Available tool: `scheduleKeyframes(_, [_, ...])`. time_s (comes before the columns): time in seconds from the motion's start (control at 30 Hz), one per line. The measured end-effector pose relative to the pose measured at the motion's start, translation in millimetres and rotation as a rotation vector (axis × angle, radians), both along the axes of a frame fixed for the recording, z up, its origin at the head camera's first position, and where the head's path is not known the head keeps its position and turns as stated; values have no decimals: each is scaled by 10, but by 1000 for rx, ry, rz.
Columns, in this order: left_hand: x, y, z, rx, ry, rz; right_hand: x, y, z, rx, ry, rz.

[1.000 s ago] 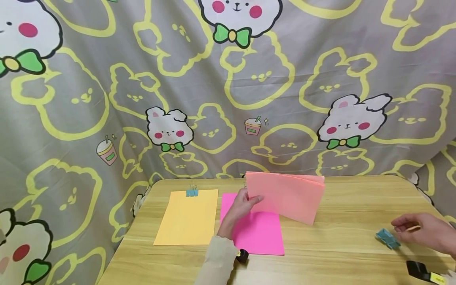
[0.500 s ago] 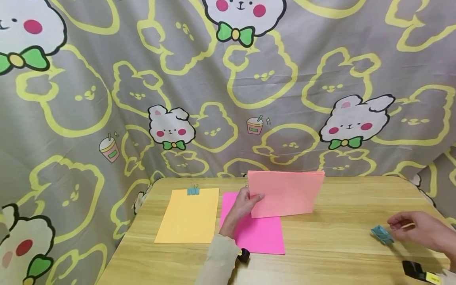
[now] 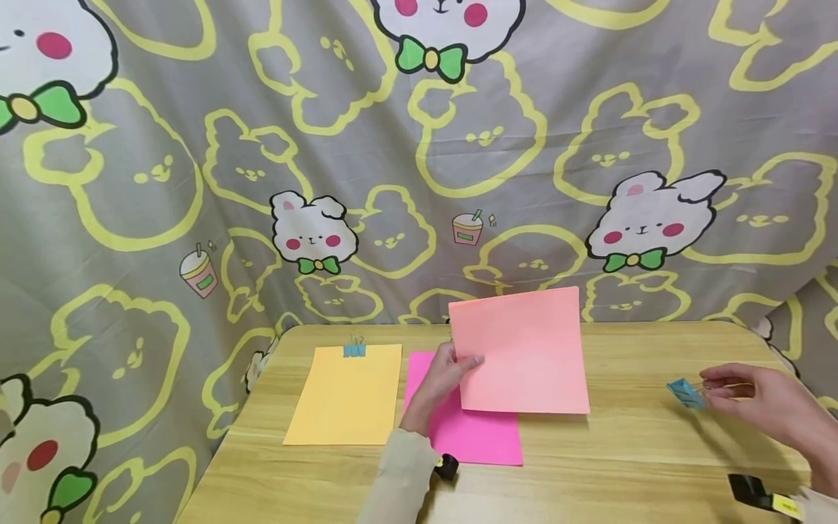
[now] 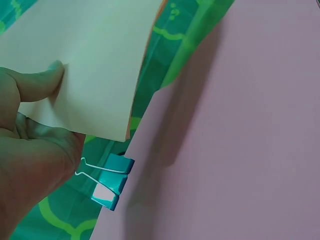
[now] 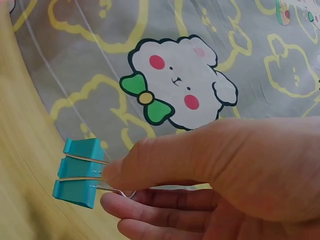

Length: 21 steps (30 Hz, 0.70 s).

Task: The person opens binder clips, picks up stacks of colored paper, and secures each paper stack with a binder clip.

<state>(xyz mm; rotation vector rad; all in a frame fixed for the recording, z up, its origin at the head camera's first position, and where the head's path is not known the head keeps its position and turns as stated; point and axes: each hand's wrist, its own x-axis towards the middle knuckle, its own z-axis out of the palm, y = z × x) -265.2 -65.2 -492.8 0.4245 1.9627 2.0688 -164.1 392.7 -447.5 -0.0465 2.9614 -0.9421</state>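
My left hand [image 3: 447, 371] grips a stack of salmon-pink paper [image 3: 524, 356] by its left edge, thumb on the front face. The stack stands raised and tilted above the table, partly over a magenta paper stack [image 3: 474, 440]. In the left wrist view a teal binder clip [image 4: 114, 181] sits on the edge of the lower paper, just below my left hand. My right hand [image 3: 762, 400] pinches another teal binder clip [image 5: 77, 172] by its wire handles, off to the right and apart from the salmon-pink paper. The clip's body points left.
A yellow-orange paper stack [image 3: 343, 400] lies at the left of the wooden table [image 3: 622, 466], with a teal binder clip [image 3: 354, 351] on its top edge. Behind the table hangs a grey curtain [image 3: 380, 160] with rabbit prints.
The salmon-pink paper has tilted up, showing more of its face. My right hand has moved left and up with the binder clip.
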Motion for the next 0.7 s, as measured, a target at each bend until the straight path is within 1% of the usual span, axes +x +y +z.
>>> scheduleKeyframes(0.13, [4, -13, 17, 9, -1, -15, -14, -6, -11, 12, 21, -4])
scheduleKeyframes(0.23, [9, -18, 22, 3, 7, -27, -1, -15, -19, -5, 49, -7])
scheduleKeyframes(0.4, [19, -17, 22, -3, 13, -46, 18, -74, 10, -54, 93, -32])
scheduleKeyframes(0.5, [28, -17, 23, -6, 8, -47, 11, -131, 45, -79, 107, -52])
scheduleKeyframes(0.7, [49, -17, 39, -16, 5, -45, 10, -233, 80, -128, 131, -58])
